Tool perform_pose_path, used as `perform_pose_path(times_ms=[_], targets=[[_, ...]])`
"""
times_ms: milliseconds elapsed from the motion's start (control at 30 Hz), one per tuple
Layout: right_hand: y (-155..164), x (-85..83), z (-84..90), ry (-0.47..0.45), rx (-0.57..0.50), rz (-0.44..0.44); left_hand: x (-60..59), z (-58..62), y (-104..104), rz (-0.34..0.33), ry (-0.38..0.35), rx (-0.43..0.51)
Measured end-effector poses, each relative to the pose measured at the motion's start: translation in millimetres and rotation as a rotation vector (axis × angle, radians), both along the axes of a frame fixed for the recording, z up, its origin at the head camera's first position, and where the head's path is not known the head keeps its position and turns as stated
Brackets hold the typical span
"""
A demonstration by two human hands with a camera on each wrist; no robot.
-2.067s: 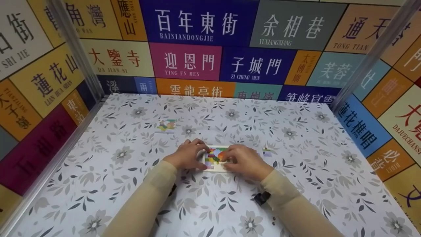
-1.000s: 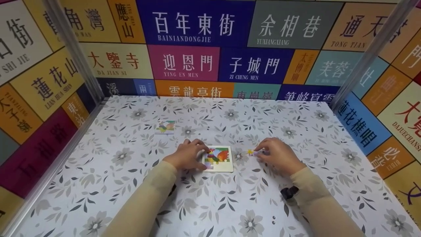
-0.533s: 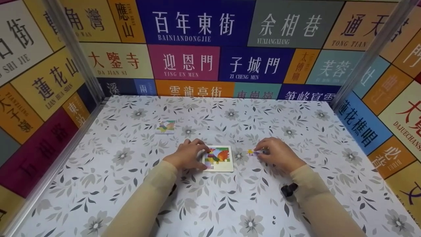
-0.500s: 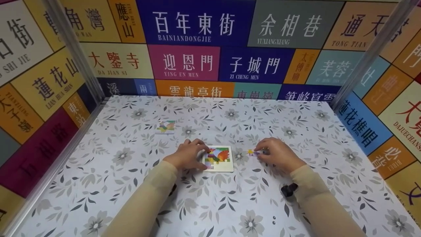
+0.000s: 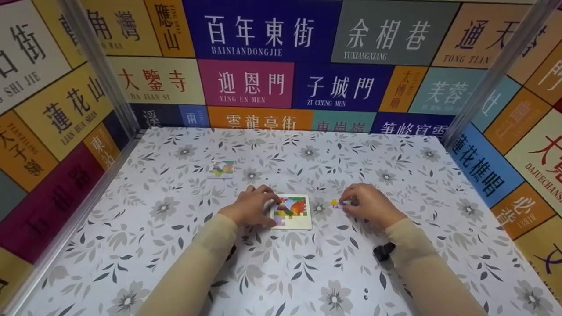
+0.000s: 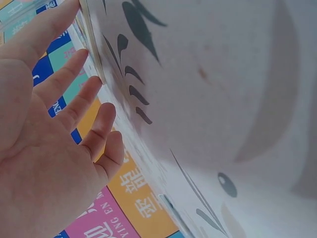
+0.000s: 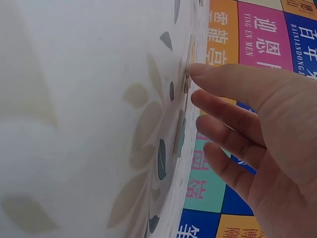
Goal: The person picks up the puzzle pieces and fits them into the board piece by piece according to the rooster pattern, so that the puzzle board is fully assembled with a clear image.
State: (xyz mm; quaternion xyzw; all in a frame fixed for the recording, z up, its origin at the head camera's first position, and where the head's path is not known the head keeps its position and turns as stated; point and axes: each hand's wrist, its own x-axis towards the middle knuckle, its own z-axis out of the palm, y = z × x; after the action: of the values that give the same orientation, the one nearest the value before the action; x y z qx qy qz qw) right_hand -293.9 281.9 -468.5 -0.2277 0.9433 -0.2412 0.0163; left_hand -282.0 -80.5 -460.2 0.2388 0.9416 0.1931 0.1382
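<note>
Head view shows the left hand (image 5: 249, 210) resting straight fingers on the puzzle board's (image 5: 293, 213) near edge, while the right hand (image 5: 369, 206), just right of it, touches a loose puzzle piece (image 5: 339, 203) lying on the surface (image 5: 307, 272), its grip unclear.

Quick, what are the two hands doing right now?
Left hand: open, fingers resting on the puzzle board's left edge.
Right hand: fingertips on a small puzzle piece lying on the table; whether they pinch it cannot be told.
</note>
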Motion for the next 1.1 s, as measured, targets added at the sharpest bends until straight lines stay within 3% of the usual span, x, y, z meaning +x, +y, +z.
perform_pose_path(times_ms=[200,633,933,1100], targets=[[-1,-0.5,-2.5,0.021,-0.024,0.030,0.8,0.7,-2,-0.023,0.019,0.014],[-4,1.1,-1.4,-0.028,0.008,-0.021,1.3,2.3,-1,0.007,-0.015,-0.006],[-6,3.4,-0.6,-0.019,0.005,0.006,2.6,4.5,1,0.037,-0.031,0.010],[-11,7.4,-0.5,-0.001,-0.006,0.027,2.8,3.1,-1,-0.008,0.012,0.028]])
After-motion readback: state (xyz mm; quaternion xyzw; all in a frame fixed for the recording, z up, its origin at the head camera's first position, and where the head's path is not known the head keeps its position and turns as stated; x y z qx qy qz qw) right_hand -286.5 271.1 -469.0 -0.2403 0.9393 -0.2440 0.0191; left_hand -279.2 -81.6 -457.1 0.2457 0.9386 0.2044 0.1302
